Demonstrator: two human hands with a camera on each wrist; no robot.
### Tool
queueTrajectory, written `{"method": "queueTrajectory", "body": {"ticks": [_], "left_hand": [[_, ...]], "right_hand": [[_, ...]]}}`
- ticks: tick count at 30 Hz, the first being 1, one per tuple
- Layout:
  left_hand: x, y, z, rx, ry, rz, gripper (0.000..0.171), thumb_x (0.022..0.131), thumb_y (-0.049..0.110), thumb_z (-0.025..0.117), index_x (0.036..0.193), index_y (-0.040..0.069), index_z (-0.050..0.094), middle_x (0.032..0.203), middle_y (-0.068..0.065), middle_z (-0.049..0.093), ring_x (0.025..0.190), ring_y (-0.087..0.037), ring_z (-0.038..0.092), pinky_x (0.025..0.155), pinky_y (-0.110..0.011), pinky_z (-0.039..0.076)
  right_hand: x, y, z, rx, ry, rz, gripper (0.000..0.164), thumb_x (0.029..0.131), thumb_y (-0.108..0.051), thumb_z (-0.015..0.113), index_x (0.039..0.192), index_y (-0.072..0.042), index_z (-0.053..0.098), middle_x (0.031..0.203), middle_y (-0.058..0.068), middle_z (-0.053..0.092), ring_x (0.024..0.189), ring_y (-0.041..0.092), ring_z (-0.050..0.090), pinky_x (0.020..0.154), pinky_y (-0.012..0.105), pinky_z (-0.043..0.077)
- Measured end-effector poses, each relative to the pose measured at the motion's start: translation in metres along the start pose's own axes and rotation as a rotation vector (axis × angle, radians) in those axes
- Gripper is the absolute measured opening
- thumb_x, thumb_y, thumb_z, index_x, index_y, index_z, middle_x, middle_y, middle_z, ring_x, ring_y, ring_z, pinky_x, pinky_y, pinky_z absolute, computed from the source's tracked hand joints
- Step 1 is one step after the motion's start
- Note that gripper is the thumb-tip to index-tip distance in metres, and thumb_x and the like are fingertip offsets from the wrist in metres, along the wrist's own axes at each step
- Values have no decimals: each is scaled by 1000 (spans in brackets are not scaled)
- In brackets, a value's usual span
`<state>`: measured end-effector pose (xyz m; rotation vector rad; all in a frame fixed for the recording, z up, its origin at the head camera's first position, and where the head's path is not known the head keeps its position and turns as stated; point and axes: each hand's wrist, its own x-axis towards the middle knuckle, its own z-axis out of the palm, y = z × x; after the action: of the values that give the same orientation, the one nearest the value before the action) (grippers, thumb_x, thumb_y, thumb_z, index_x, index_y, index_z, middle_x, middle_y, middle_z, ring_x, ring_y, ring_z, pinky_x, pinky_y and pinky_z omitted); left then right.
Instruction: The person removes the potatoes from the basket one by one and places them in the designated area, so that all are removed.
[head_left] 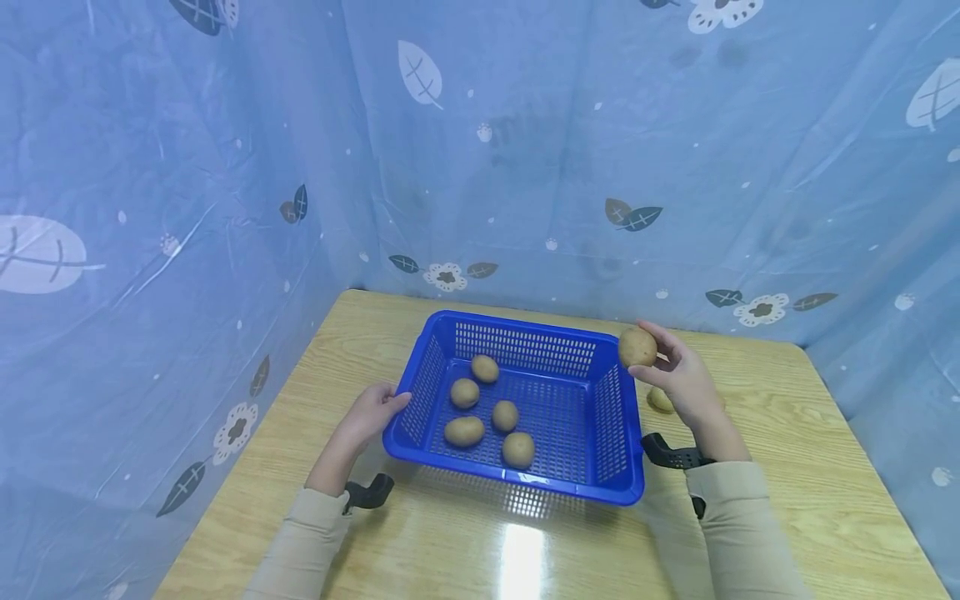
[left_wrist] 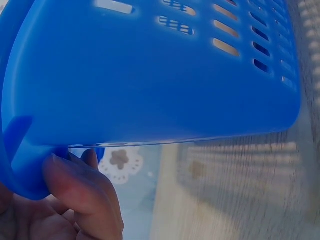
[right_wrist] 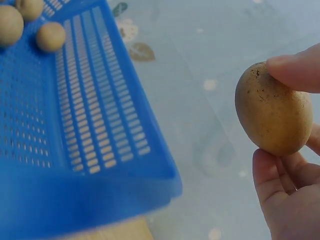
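My right hand (head_left: pixel 684 379) pinches a potato (head_left: pixel 637 347) between thumb and fingers, at the right rim of a blue plastic basket (head_left: pixel 517 478). In the right wrist view the held potato (right_wrist: pixel 272 112) shows dark specks and hangs apart from the basket wall. Several potatoes (head_left: pixel 465 432) lie on the basket's floor, mostly in its left half. My left hand (head_left: pixel 369 414) grips the basket's left rim, thumb on top. The left wrist view shows those fingers (left_wrist: pixel 82 192) curled around the rim edge. Another potato (head_left: pixel 660 400) sits on the table, partly hidden by my right hand.
The basket stands on a light wooden table (head_left: pixel 795 467). A blue curtain (head_left: pixel 525 167) printed with leaves and flowers surrounds the table's back and sides. Black wrist mounts (head_left: pixel 671 452) protrude from both wrists near the basket.
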<state>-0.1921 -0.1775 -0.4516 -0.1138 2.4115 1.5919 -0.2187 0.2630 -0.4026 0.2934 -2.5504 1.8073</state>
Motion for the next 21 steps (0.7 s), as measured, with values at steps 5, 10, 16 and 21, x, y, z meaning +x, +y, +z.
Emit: {"method": "queueTrajectory", "body": {"ticks": [5, 10, 16, 21], "left_hand": [[1, -1, 0, -2, -1, 7, 37, 100, 20, 45, 117, -12, 51, 98, -23, 67, 80, -23, 68, 69, -34, 57], [2, -2, 0, 0, 2, 4, 36, 101, 20, 45, 117, -11, 52, 97, -23, 67, 80, -23, 68, 69, -34, 57], [2, -1, 0, -1, 5, -4, 37, 101, 21, 45, 118, -10, 52, 99, -22, 67, 81, -23, 68, 70, -34, 57], [2, -3, -1, 0, 8, -10, 36, 101, 21, 45, 118, -10, 52, 97, -21, 67, 79, -22, 68, 69, -33, 57]], "right_hand": [[-7, 8, -13, -36, 21, 39, 72, 90, -19, 65, 150, -13, 26, 131, 4, 41, 103, -3, 51, 79, 13, 48], [-13, 22, -26, -2, 44, 73, 73, 91, -17, 65, 151, -15, 24, 135, 7, 38, 103, -6, 50, 79, 11, 47], [-19, 42, -40, 0, 96, 124, 73, 91, -19, 64, 151, -20, 23, 140, 11, 34, 103, -8, 45, 79, 9, 45], [-29, 58, -47, -12, 118, 158, 75, 91, -22, 64, 152, -20, 20, 144, 15, 28, 109, -3, 42, 80, 6, 44]]}}
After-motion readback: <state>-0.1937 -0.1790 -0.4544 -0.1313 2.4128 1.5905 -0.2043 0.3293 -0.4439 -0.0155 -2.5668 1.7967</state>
